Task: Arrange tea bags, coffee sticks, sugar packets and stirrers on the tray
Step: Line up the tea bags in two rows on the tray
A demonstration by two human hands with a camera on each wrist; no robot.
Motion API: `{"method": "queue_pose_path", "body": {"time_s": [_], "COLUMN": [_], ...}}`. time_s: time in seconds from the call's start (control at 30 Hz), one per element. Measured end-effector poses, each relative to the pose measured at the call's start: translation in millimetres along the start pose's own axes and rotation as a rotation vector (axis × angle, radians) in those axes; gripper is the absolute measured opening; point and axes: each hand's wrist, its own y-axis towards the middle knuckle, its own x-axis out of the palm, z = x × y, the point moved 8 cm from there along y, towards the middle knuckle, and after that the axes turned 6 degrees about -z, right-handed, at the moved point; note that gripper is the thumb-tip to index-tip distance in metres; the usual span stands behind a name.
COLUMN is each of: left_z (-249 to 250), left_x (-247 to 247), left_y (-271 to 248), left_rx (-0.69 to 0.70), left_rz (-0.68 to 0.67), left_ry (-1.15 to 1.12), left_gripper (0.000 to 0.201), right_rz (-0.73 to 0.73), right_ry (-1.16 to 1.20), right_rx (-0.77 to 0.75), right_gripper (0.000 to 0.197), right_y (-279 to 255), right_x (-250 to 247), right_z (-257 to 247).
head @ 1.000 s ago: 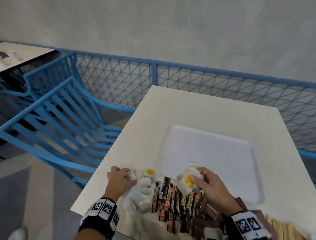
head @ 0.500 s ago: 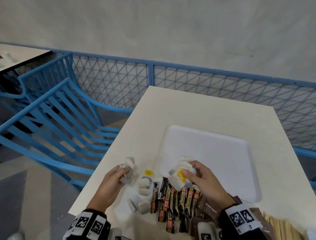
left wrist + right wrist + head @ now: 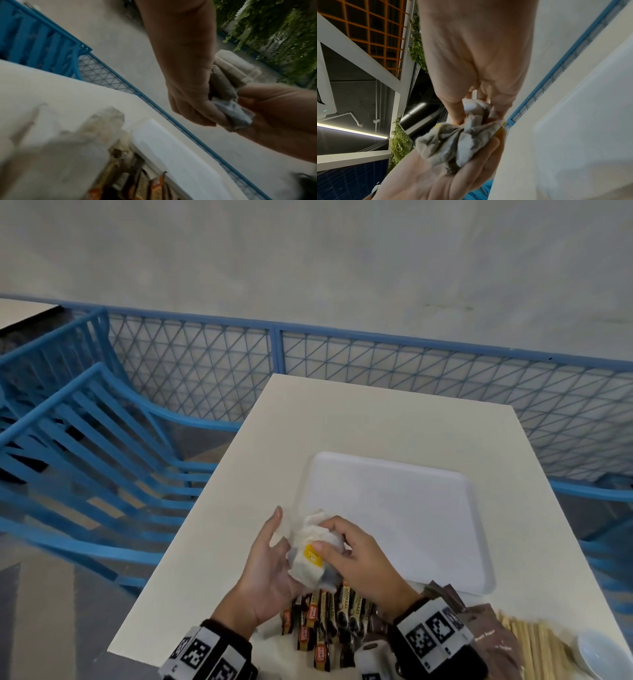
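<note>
A crumpled bunch of white tea bags (image 3: 310,570) with a yellow tag is held between both hands just above the table, at the near left corner of the bare white tray (image 3: 394,515). My left hand (image 3: 270,559) cups the bunch from the left and below. From the right, my right hand (image 3: 359,563) grips it, thumb on the tag. The wrist views show the same tea bags (image 3: 457,142) (image 3: 228,83) squeezed between the two hands. Coffee sticks (image 3: 329,618) lie in a row under my wrists. More loose tea bags (image 3: 102,128) lie blurred on the table.
Brown sugar packets (image 3: 479,628) and wooden stirrers (image 3: 534,642) lie at the near right, beside a white bowl (image 3: 596,652). The cream table (image 3: 376,422) stands against a blue mesh fence (image 3: 342,364). Blue chairs (image 3: 85,440) stand to the left.
My left hand lifted tea bags off the table and carried them right to join the bunch in my right hand. Both hands now hold one bundle together.
</note>
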Motion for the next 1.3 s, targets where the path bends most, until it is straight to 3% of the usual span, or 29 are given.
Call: {"method": "queue_pose_path", "body": {"time_s": [0.1, 0.27, 0.4, 0.5, 0.7, 0.83, 0.97, 1.03, 1.2, 1.3], "left_z": [-9, -18, -20, -22, -26, -28, -26, -24, -7, 9], "left_x": [21, 41, 63, 73, 79, 80, 71, 63, 40, 24], "left_y": [8, 24, 37, 44, 52, 52, 58, 62, 64, 64], "left_rx": [-0.018, 0.025, 0.072, 0.084, 0.128, 0.137, 0.161, 0.176, 0.193, 0.204], "left_rz": [-0.044, -0.035, -0.078, -0.085, -0.078, -0.111, -0.066, 0.000, 0.086, 0.117], "left_ry": [0.113, 0.093, 0.067, 0.062, 0.139, 0.218, 0.141, 0.094, 0.115, 0.121], "left_gripper": [0.050, 0.039, 0.041, 0.047, 0.052, 0.070, 0.066, 0.051, 0.027, 0.032], "right_rz": [-0.002, 0.080, 0.229, 0.244, 0.236, 0.191, 0.231, 0.257, 0.236, 0.161], "right_ry": [-0.029, -0.066, 0.188, 0.244, 0.193, 0.225, 0.232, 0.221, 0.533, 0.744], "right_rx": [-0.028, -0.055, -0.037, -0.015, 0.000, 0.020, 0.056, 0.070, 0.205, 0.326], "right_gripper": [0.006, 0.021, 0.033, 0.030, 0.004, 0.007, 0.012, 0.012, 0.014, 0.013], "right_y": [-5, -12, -16, -14, -12, -9, -5, -3, 10, 23], "right_x": [-14, -38, -70, -87, -104, -104, -108, -112, -109, -99], "right_z": [-3, 1, 14, 20, 29, 32, 39, 41, 53, 65]}}
